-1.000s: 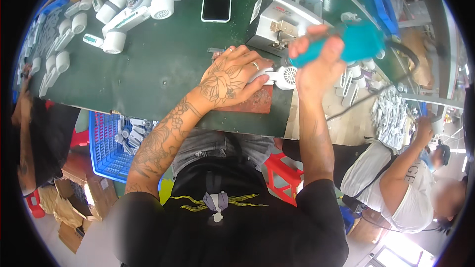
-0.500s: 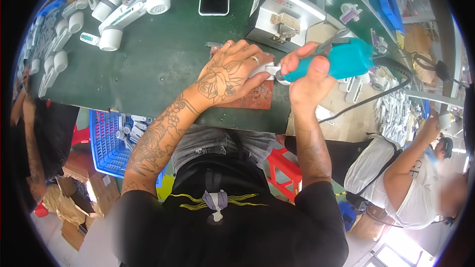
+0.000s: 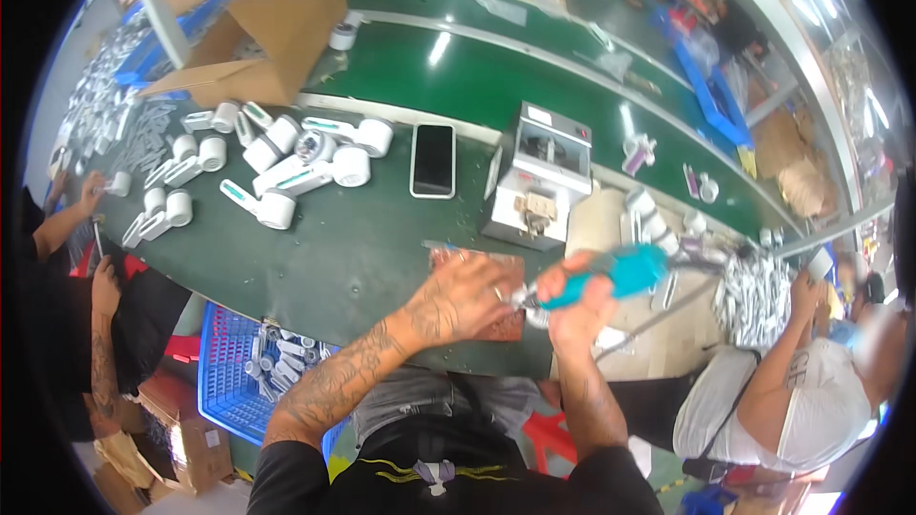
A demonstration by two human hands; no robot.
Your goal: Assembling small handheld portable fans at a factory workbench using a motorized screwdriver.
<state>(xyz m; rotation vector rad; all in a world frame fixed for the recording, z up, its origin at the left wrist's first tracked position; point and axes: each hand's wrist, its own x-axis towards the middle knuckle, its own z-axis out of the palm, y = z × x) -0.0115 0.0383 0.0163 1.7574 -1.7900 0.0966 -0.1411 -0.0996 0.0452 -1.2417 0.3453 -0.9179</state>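
My right hand (image 3: 578,313) is wrapped round a teal electric screwdriver (image 3: 618,277), held nearly level with its tip toward my left hand. A dark cable trails off the tool's back end. My left hand (image 3: 463,294) lies palm down over a worn red-brown pad (image 3: 501,329), fingers bent round a white plastic part (image 3: 536,317). Most of that part is hidden by my fingers, and motion blurs the spot where the tool's tip meets it. Both hands almost touch there.
A grey box-shaped machine (image 3: 542,172) stands just beyond my hands, beside a phone (image 3: 434,162). White shower-head-like parts (image 3: 305,157) cluster leftward. A blue basket (image 3: 218,362) sits below the table edge. Co-workers flank me: a hand (image 3: 93,193) at left, a white shirt (image 3: 811,401) at right.
The view has tilted upward, so the table sits lower and the green belt and cardboard box show behind. Both hands keep their hold at the pad.
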